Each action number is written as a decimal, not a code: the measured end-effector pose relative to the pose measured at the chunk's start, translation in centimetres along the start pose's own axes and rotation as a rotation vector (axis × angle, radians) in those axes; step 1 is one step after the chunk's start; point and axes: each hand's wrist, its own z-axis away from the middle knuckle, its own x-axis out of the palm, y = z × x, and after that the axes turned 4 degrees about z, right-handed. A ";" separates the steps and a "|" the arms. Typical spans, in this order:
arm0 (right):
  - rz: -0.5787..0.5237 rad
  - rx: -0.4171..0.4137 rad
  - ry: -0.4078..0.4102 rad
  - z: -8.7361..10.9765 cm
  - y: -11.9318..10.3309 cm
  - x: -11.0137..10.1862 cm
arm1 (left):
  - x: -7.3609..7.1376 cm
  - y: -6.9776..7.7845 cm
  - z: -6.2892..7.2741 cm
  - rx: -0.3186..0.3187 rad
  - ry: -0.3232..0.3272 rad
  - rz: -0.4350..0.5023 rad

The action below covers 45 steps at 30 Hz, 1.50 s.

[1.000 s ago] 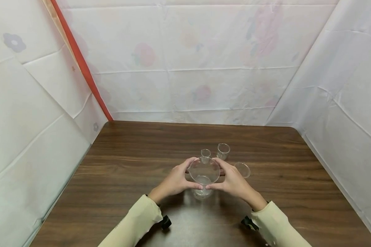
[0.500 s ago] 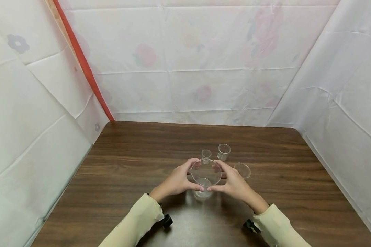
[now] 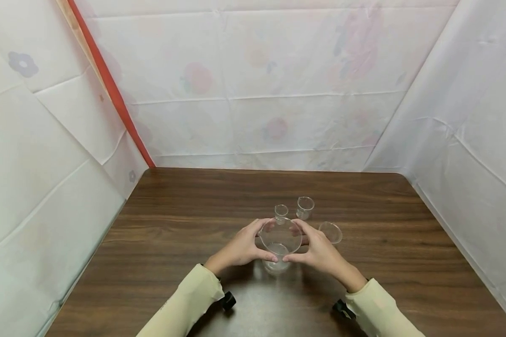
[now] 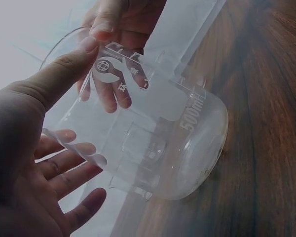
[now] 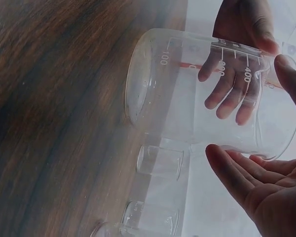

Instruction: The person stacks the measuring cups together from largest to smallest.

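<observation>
**Clear, white, brown, red**

The large cylindrical glass beaker (image 3: 280, 241) is colourless, with white lettering (image 4: 191, 113) and scale marks (image 5: 237, 56). The broad wood-grain table (image 3: 173, 234) is dark brown with lighter streaks. Creased white sheets (image 3: 219, 40) carry faded pink fruit (image 3: 199, 78) and grey flowers (image 3: 15, 60); a flat strip (image 3: 109, 80) is red, the long sleeves (image 3: 189, 299) pale cream.

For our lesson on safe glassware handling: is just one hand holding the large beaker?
No, the left hand and right hand hold the large beaker from opposite sides.
</observation>
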 end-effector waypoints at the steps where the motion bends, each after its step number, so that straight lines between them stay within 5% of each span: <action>1: 0.005 0.000 -0.002 0.0 0.0 0.0 | 0.0 0.0 0.0 0.000 0.001 -0.001; 31: 0.035 -0.019 -0.032 0.2 0.5 -0.3 | -0.1 -0.2 -0.3 -0.017 -0.032 0.038; 45: 0.020 -0.037 0.056 0.3 1.2 -2.1 | 0.0 -0.5 -0.3 -0.006 -0.033 0.064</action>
